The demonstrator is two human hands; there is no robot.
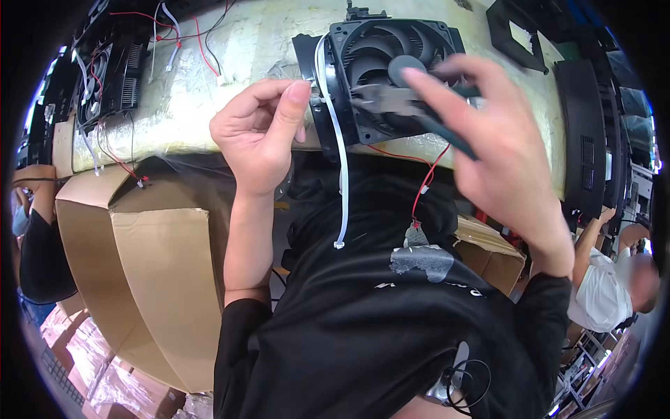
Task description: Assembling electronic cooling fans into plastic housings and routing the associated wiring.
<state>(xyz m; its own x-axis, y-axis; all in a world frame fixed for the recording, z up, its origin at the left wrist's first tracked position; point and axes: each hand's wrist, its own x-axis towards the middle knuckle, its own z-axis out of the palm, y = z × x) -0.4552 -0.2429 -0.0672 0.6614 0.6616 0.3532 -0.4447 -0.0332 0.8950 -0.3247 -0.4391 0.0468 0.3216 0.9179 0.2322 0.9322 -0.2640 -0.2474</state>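
A black fan (398, 77) in a square frame sits on a dark housing at the table's near edge. A flat white cable (340, 153) runs down over its left side and hangs toward my lap, ending in a small white plug. My left hand (262, 133) pinches at the housing's left edge, beside the cable; what lies between thumb and finger is too small to name. My right hand (499, 133), slightly blurred, grips pliers (394, 101) with dark green handles. Their silver jaws point left across the fan's lower left part. Red wires (422, 188) hang below the fan.
Another fan unit (108, 80) with loose wires stands on the plastic-covered table (188, 105) at left. A black frame (516, 35) lies at back right, black housings (586, 140) beyond. An open cardboard box (164, 279) stands at lower left. People work at both sides.
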